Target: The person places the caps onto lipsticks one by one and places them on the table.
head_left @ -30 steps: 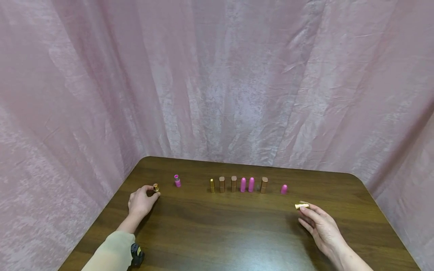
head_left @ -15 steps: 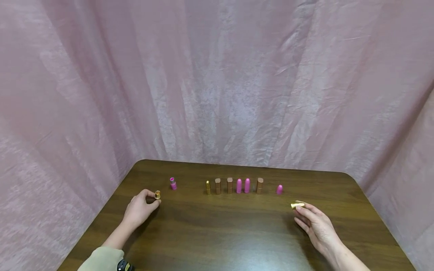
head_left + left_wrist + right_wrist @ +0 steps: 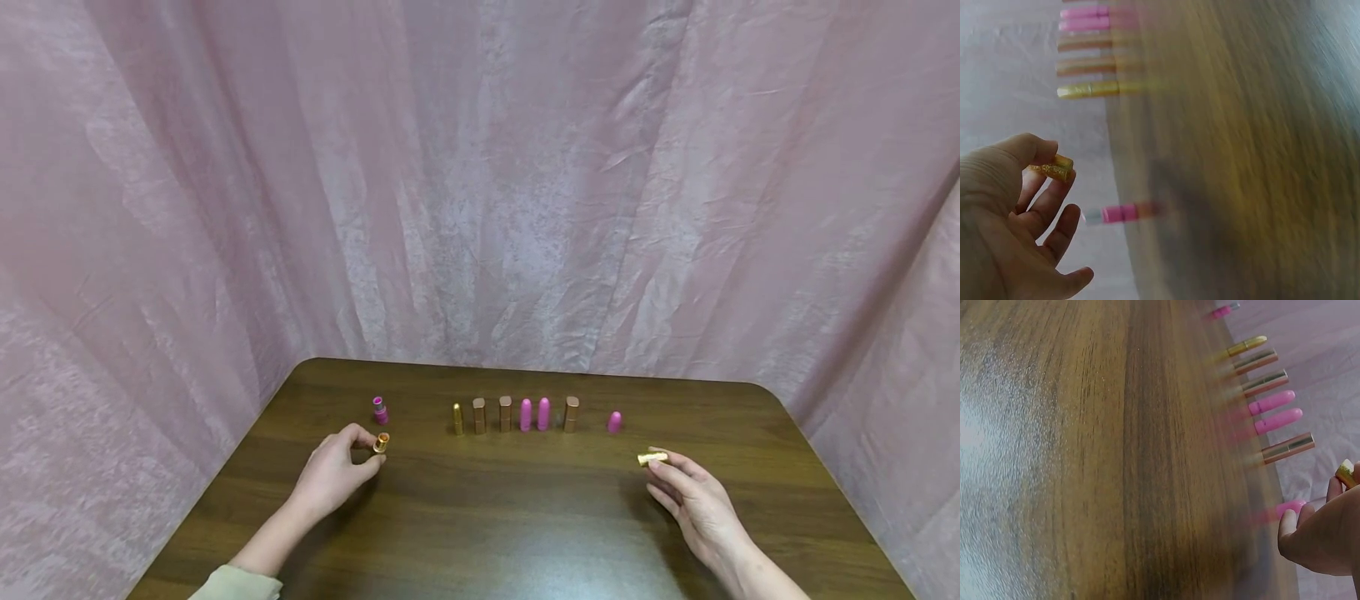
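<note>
My left hand [image 3: 333, 475] pinches a gold lipstick base [image 3: 382, 442] between thumb and fingers, its open end up. Just beyond it on the table stands an uncapped pink lipstick base [image 3: 380, 411] with a silver collar. In the left wrist view, the gold base [image 3: 1054, 169] sits at the fingertips, the other fingers spread apart. At the right, my right hand [image 3: 701, 500] holds a gold lipstick cap [image 3: 651, 458] sideways over the table between thumb and fingers. A pink lipstick cap [image 3: 615, 422] stands beyond that hand; the wrist partly hides the gold cap [image 3: 1345, 474] in the right wrist view.
Between the hands, a row of closed lipsticks stands along the far part of the wooden table [image 3: 480, 517]: a gold one [image 3: 458, 419], rose-gold square ones [image 3: 479, 415] and two pink ones [image 3: 526, 415]. A pink curtain [image 3: 480, 183] hangs behind the table.
My left hand has moved right and nearer with the gold base, from left of the pink base to just in front of it. The right hand stays nearly still; the head view has shifted slightly.
</note>
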Demonstrator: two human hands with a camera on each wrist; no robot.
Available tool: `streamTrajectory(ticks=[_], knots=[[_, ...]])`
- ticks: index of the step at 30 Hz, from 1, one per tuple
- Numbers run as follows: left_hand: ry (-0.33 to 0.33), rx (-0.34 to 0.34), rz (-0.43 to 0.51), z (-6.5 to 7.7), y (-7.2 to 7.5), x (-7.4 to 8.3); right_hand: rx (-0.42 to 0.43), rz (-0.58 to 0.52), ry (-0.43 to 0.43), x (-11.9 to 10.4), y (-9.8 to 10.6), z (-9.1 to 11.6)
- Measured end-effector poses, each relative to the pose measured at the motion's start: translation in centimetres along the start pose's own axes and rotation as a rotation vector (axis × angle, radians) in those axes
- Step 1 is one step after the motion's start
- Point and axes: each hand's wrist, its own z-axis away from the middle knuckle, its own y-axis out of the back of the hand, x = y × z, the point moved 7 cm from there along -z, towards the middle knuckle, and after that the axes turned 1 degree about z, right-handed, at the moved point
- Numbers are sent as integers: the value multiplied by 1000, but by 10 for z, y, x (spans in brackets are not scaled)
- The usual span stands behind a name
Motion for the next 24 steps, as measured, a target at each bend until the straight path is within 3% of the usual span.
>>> streamTrajectory(ticks=[7,18,24], knots=[[-116,-19,20,2,-8,39,-4,-26,28,-3,-4,1],[-424,51,-42,5,-27,116,-19,-76,36,-3,-15,2],[-467,16,-80,4,-42,139,-14,-71,20,-2,-24,2]])
